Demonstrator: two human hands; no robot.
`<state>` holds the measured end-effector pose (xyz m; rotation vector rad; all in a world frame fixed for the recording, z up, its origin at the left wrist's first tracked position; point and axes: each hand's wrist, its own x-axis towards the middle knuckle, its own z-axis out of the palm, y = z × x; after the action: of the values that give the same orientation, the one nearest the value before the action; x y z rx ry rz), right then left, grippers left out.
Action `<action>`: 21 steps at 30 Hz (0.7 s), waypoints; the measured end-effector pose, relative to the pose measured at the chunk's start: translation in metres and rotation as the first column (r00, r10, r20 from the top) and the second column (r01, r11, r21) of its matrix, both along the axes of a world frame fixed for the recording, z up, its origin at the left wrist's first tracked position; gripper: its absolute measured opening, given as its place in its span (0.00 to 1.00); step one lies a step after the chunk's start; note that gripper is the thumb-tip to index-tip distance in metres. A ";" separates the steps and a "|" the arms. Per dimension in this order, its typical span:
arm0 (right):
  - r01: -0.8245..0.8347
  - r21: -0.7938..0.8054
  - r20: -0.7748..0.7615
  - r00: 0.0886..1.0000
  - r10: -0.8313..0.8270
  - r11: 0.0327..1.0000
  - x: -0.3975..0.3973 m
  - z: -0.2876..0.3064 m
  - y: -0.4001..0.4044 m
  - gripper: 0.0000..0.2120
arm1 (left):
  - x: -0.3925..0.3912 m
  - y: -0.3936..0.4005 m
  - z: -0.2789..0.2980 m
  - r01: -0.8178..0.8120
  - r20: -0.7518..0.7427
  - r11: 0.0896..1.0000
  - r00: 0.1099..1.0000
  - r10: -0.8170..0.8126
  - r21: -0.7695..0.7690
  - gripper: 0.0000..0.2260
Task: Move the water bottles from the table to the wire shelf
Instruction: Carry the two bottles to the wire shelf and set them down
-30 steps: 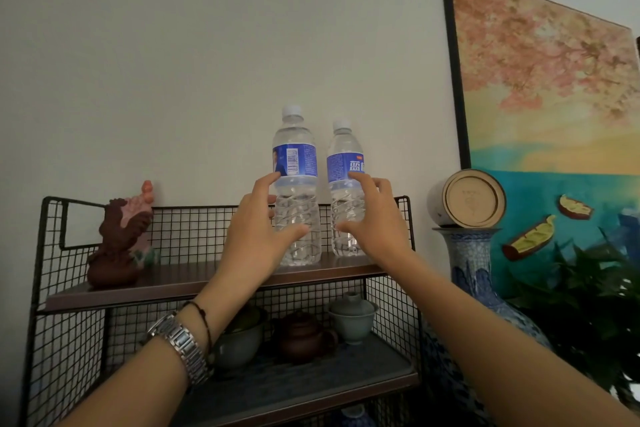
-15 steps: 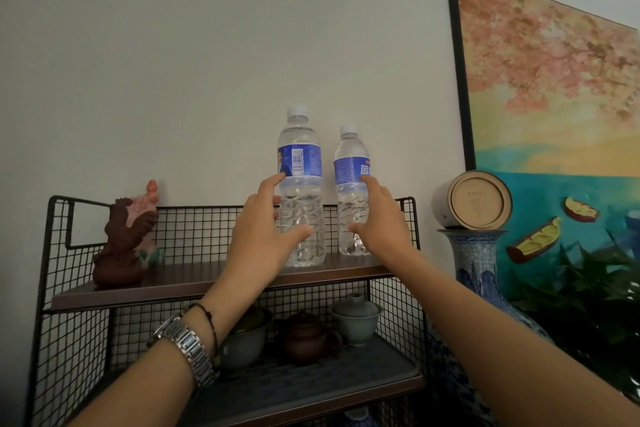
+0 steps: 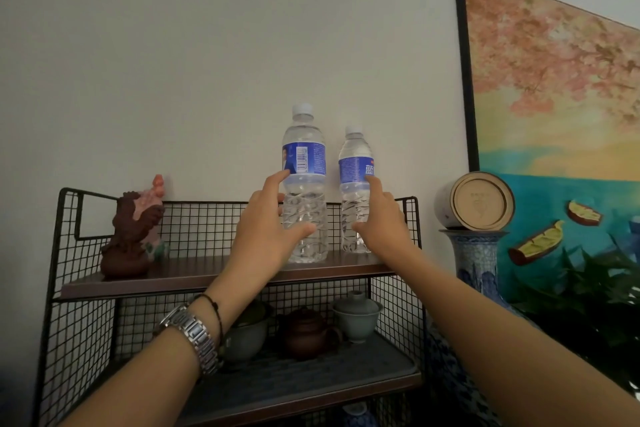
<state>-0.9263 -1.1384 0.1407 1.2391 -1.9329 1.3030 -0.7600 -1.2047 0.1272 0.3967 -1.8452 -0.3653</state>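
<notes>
Two clear water bottles with blue labels and white caps stand upright side by side on the top board of the black wire shelf (image 3: 194, 274). The taller bottle (image 3: 304, 156) is on the left, the shorter bottle (image 3: 353, 166) on the right. My left hand (image 3: 266, 236) is in front of the taller bottle with its fingers spread; the index fingertip is at the label and the thumb lies loosely across the lower body. My right hand (image 3: 384, 222) is just right of the shorter bottle, fingers apart, with the index fingertip at its label.
A brown and pink figurine (image 3: 133, 232) stands at the top shelf's left end. The lower shelf holds a brown teapot (image 3: 304, 333) and lidded cups (image 3: 358, 317). A blue and white vase (image 3: 474, 260) with a round tin on top, a plant and a painting are at the right.
Both hands have loosened from a full grip on the bottles to spread fingers. The bottles now rest on the top shelf, with the shorter one set slightly further back.
</notes>
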 end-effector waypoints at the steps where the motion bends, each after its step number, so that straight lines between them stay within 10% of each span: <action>1: -0.010 0.011 0.006 1.000 0.010 1.000 0.002 -0.001 0.003 0.32 | 0.000 0.001 0.001 -0.009 0.005 1.000 1.000 0.009 -0.002 0.38; 21: 0.204 0.085 -0.326 0.931 -0.166 0.975 0.008 0.000 0.118 0.15 | -0.036 0.000 0.021 -0.073 0.170 0.995 0.983 0.062 0.061 0.36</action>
<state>-0.9183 -1.0205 0.1408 1.2041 -1.8598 0.8466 -0.7958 -1.2047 0.1485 0.5495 -1.9818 -0.3568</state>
